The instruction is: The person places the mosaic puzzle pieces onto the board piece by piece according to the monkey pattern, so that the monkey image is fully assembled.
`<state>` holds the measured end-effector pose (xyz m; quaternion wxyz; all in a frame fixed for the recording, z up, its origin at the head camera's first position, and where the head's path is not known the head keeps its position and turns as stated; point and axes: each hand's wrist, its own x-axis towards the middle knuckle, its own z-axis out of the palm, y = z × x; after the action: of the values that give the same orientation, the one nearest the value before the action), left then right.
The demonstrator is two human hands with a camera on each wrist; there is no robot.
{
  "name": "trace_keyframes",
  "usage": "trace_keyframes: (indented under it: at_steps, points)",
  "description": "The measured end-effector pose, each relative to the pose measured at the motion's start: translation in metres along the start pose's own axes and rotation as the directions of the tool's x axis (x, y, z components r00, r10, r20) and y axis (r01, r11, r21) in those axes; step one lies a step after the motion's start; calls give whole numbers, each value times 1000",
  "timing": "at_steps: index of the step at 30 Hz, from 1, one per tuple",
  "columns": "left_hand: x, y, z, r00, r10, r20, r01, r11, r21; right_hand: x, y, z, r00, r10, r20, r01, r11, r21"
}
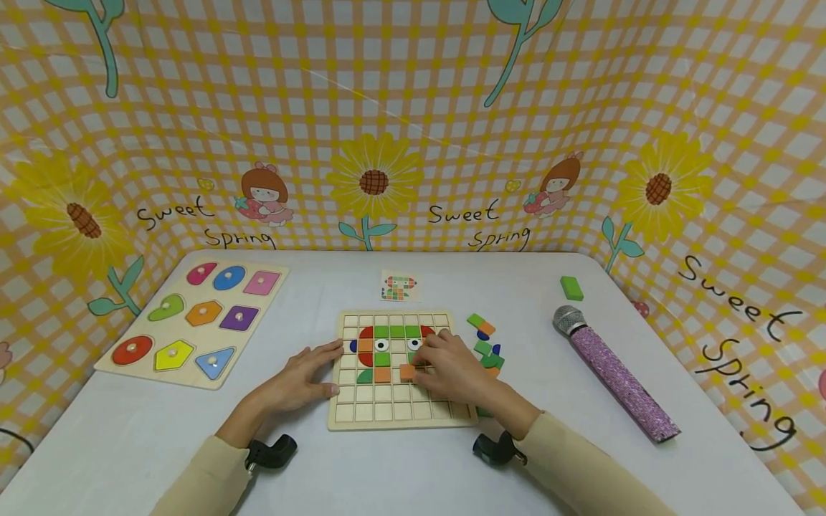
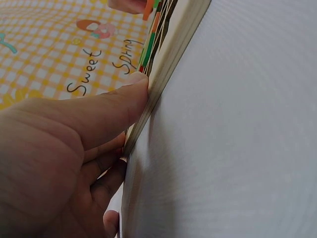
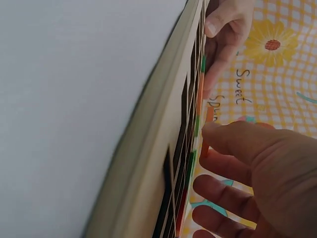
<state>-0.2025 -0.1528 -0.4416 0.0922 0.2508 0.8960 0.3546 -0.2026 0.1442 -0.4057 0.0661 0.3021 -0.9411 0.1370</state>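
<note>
A wooden grid board (image 1: 361, 413) lies on the white table, with green, red, orange and blue pieces set in its upper cells. Two white eye pieces (image 1: 381, 345) are among them. Over the middle of the board, my right hand (image 1: 454, 368) pinches an orange square block (image 1: 407, 371) between thumb and index finger. In the right wrist view, that orange block (image 3: 208, 130) is held just off the grid. My left hand (image 1: 298, 380) touches the board's left edge with thumb and fingertips, its fingers fairly straight.
Loose coloured pieces (image 1: 492, 361) lie right of the board, partly behind my right hand. A pattern card (image 1: 400, 286) is behind the board. A shape puzzle (image 1: 193, 322) lies at left. At right are a glittery microphone (image 1: 622, 380) and a green block (image 1: 571, 288).
</note>
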Motion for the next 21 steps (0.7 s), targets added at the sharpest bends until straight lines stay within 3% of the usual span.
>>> trace_keyframes:
  at_steps: [21]
  points:
    - [0,1,0,1000,-1,-1,1,1000,8,8,-6,8,999,-39,-17,38,998,-47]
